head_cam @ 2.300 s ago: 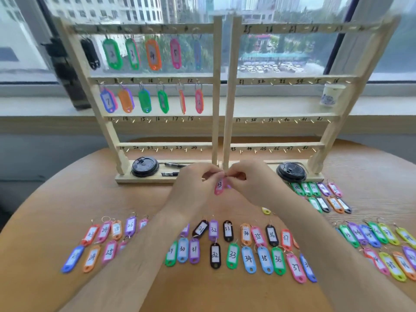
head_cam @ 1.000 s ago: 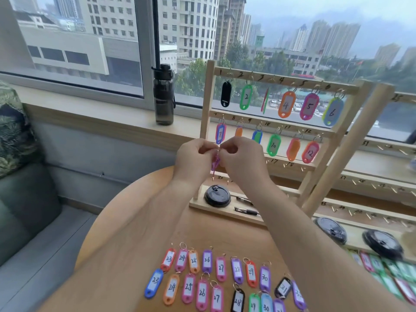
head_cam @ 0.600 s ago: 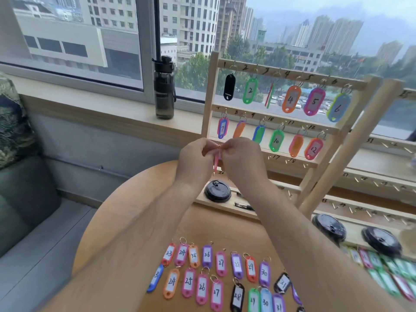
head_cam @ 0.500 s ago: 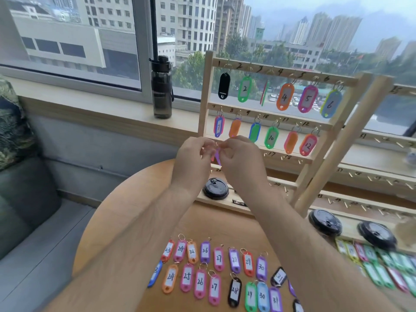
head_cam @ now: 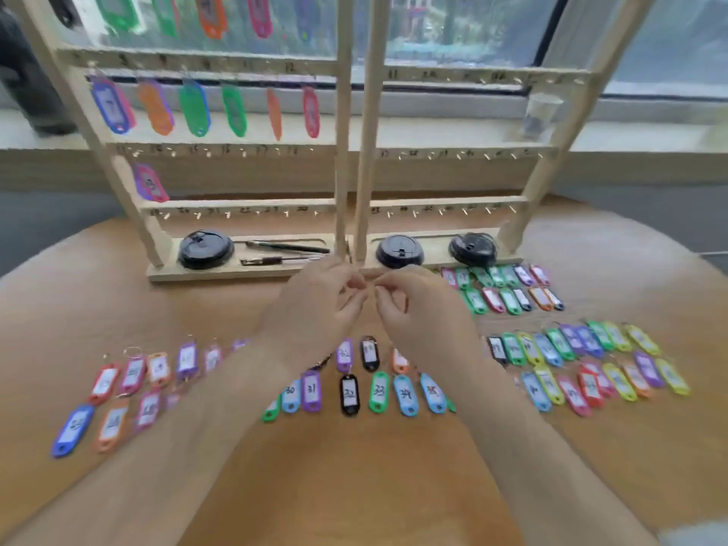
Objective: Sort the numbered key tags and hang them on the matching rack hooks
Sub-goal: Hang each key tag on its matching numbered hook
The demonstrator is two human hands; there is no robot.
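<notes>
Left grip [head_cam: 320,305], right grip [head_cam: 419,309], fingertips meeting, key tags [head_cam: 350,394] beneath.

Soft daylight from the window [head_cam: 472,29] behind, heavy motion blur, wide-angle bending at edges

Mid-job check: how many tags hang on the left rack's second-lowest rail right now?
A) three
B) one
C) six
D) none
B: a single pink tag hangs at the far-left end of that rail, and the rest of it is bare.
</notes>
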